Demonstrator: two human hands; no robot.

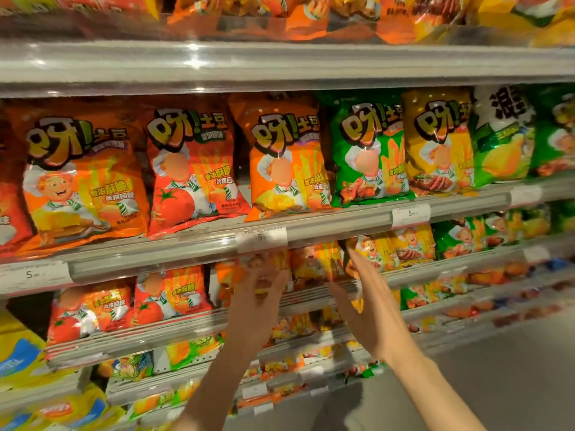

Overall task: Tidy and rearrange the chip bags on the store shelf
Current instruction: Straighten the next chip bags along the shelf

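Chip bags stand in a row on the eye-level shelf: an orange bag, a red tomato bag, another orange bag, a green bag and a yellow bag. One shelf down, my left hand and my right hand are raised with fingers spread, on either side of an orange bag. Both hands hold nothing. Whether the fingertips touch that bag is unclear because of blur.
The grey shelf rail with price tags runs just above my hands. More tomato bags sit lower left, green and yellow bags lower right. Yellow-blue bags fill the far left. Grey floor lies at the lower right.
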